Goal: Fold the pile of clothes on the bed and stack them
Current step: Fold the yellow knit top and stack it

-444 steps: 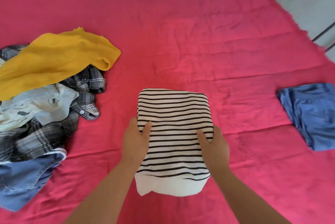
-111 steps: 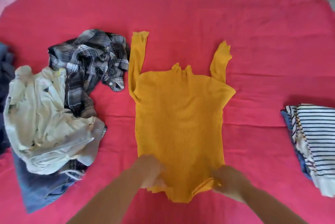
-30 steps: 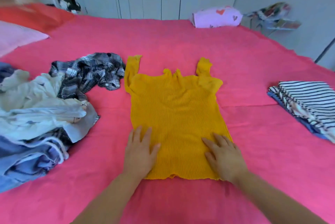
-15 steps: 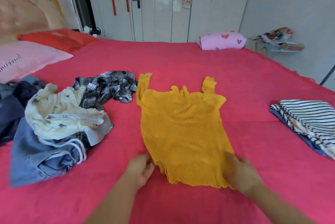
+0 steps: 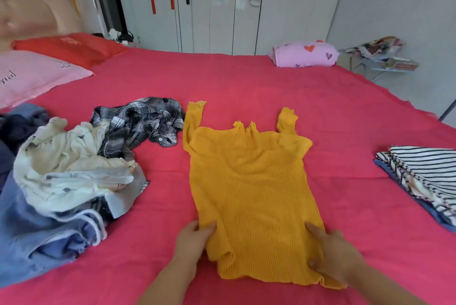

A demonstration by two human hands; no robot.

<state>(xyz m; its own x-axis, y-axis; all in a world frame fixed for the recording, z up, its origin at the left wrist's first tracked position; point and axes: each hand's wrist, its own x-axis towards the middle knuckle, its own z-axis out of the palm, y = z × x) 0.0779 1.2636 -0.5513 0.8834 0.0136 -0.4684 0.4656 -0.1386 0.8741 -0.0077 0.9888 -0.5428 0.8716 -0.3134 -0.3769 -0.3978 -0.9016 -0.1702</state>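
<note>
A yellow ribbed sweater (image 5: pixel 249 186) lies spread flat on the red bed (image 5: pixel 246 82), sleeves pointing away from me. My left hand (image 5: pixel 193 238) pinches its lower left hem, which is lifted and curled. My right hand (image 5: pixel 333 253) grips the lower right hem. To the left sits the unfolded pile: a cream garment (image 5: pixel 69 169), a grey plaid shirt (image 5: pixel 138 122) and blue denim (image 5: pixel 42 243). At the right edge lies the folded stack, a striped top (image 5: pixel 424 171) on a blue garment (image 5: pixel 424 208).
A pink pillow (image 5: pixel 32 77) and a red pillow (image 5: pixel 69 48) lie at the far left. A pink heart-print bundle (image 5: pixel 306 54) sits at the bed's far edge. White wardrobe doors stand behind. A rack with clutter (image 5: pixel 380 55) is past the right corner.
My hands went from lying flat on the sweater's lower part to gripping its hem at both corners, and the left corner has risen. The view has tilted upward.
</note>
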